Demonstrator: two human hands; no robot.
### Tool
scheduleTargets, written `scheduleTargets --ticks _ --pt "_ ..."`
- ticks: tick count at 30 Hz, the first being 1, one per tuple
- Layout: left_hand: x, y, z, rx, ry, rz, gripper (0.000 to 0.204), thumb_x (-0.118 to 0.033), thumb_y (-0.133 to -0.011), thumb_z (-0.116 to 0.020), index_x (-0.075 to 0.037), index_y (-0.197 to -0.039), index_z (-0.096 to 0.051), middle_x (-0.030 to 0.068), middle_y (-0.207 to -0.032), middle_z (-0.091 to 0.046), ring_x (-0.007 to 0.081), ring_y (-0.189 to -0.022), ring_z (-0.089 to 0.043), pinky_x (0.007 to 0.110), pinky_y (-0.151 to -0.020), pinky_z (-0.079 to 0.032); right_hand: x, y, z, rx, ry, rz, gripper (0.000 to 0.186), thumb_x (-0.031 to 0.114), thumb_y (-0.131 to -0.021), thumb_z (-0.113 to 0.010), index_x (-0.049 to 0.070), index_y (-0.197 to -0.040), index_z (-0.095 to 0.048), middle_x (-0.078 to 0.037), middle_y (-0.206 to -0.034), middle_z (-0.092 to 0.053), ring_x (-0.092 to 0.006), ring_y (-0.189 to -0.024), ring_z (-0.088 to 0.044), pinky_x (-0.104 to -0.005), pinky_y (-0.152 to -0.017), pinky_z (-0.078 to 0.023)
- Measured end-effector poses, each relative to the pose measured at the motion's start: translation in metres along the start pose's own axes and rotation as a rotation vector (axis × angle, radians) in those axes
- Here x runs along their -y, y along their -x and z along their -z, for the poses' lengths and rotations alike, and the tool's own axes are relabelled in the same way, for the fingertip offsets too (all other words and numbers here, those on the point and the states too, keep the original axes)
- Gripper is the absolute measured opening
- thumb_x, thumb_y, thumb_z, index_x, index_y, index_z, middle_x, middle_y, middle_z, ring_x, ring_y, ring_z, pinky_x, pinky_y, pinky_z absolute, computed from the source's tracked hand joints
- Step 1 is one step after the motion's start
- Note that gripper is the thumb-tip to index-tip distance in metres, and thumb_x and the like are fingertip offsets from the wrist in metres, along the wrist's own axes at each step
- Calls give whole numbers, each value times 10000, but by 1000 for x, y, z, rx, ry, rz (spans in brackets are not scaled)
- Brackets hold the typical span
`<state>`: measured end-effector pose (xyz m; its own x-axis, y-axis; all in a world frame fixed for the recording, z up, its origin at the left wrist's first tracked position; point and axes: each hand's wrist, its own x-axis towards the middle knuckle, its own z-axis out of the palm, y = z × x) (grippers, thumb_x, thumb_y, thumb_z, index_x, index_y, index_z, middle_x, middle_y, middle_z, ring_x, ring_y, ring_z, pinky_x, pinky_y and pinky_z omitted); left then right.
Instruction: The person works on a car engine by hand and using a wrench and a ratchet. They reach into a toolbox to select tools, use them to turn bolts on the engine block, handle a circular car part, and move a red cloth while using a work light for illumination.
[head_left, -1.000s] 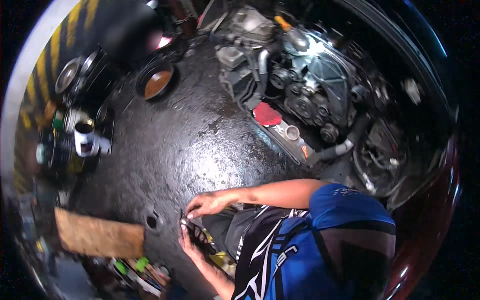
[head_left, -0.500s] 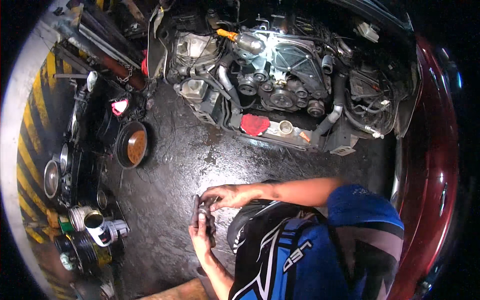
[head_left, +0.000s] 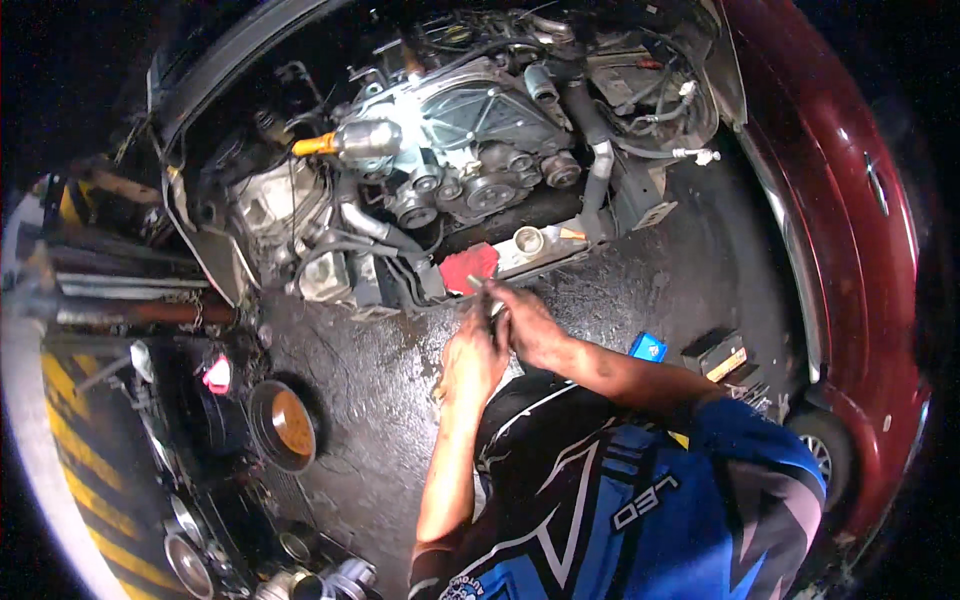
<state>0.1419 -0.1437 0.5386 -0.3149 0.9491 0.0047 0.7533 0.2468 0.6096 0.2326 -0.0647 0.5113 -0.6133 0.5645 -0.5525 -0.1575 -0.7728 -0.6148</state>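
Note:
My left hand (head_left: 475, 355) and my right hand (head_left: 530, 325) are together in front of the engine bay, closed around a small greyish part (head_left: 480, 288) that is mostly hidden by my fingers. Just beyond them a red rag (head_left: 462, 265) lies on the car's front crossmember, with a round pale cup-like part (head_left: 528, 240) and a small orange item (head_left: 573, 233) beside it. Above, the exposed engine (head_left: 470, 130) with belt pulleys is lit, and a work lamp (head_left: 355, 138) with an orange handle rests at its upper left.
A black pan (head_left: 285, 430) of brown fluid sits on the wet floor at left, near metal containers (head_left: 190, 560) and striped edging (head_left: 80, 450). A dark red car body (head_left: 860, 230) runs along the right, with a blue box (head_left: 648, 347) and a dark case (head_left: 712, 352) on the floor.
My view has swung round toward the engine. My two hands have moved forward and up toward the red rag, still together around the small part.

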Motion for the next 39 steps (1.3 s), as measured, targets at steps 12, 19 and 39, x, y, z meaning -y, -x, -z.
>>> scheduleTargets --ticks 12,19,39 --pt "74 -184 -30 415 128 -52 497 -324 -935 -577 -24 -1322 -490 271 -1054 -633 410 -997 -620 441 -820 -504 90 -191 81 -212 -557 258 210 186 -974 -492 24 -1085 -567 18 -688 -479 -105 -605 -465 -275 -616 -431" --pt "93 -274 -79 481 119 -191 395 -359 -948 -538 -2 -1089 -632 269 -914 -647 438 -861 -628 466 -749 -500 135 -261 127 -229 -601 358 236 145 -903 -629 6 -1093 -655 12 -683 -518 -93 -589 -496 -256 -535 -462" --pt "105 -344 -99 269 -399 -302 343 -164 -811 -635 -6 -1112 -590 210 -957 -626 333 -851 -629 410 -697 -538 148 -310 114 -421 -419 578 282 190 -869 -695 57 -1112 -643 26 -727 -528 -86 -592 -481 -281 -567 -473"
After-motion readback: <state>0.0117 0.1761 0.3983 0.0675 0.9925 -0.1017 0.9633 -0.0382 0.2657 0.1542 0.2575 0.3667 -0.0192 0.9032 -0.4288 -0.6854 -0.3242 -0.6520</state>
